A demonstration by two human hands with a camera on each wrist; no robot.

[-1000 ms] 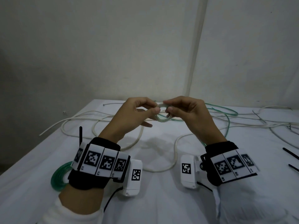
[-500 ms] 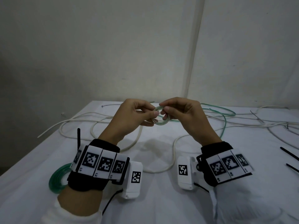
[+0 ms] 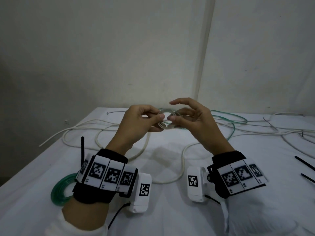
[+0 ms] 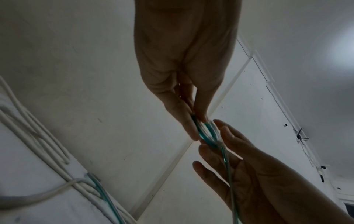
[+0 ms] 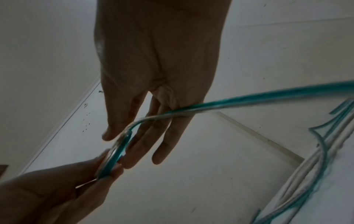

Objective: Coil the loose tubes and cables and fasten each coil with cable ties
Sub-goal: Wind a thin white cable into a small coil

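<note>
Green coil (image 3: 58,189): I see a wound green tube coil lying flat on the table (image 3: 162,218) near its left edge, partly hidden behind my left wrist band.
Black ties (image 3: 305,165): two thin black strips lie at the right edge of the table; I take them for cable ties but cannot make out detail.
White cable (image 3: 183,160): it lies in loose loops across the middle and left of the table, passing under both raised hands.
Left hand (image 3: 141,120): held above the middle of the table, thumb and fingers curled and pinching the left side of the small coil (image 3: 167,120); the left wrist view shows the coil (image 4: 205,133) clamped between the fingertips.
Small coil: a pale, clear-green tube ring held in the air between both hands, clear of the table.
Right hand (image 3: 196,120): fingers spread and only loosely bent, index raised above the coil; in the right wrist view the fingers (image 5: 138,145) lie alongside the coil (image 5: 114,153) without closing on it.
Loose tube (image 5: 249,98): the tail runs from the coil across the right palm and off to the right.
Far tubing (image 3: 230,119): green and white lines lie tangled along the far right part of the table.
</note>
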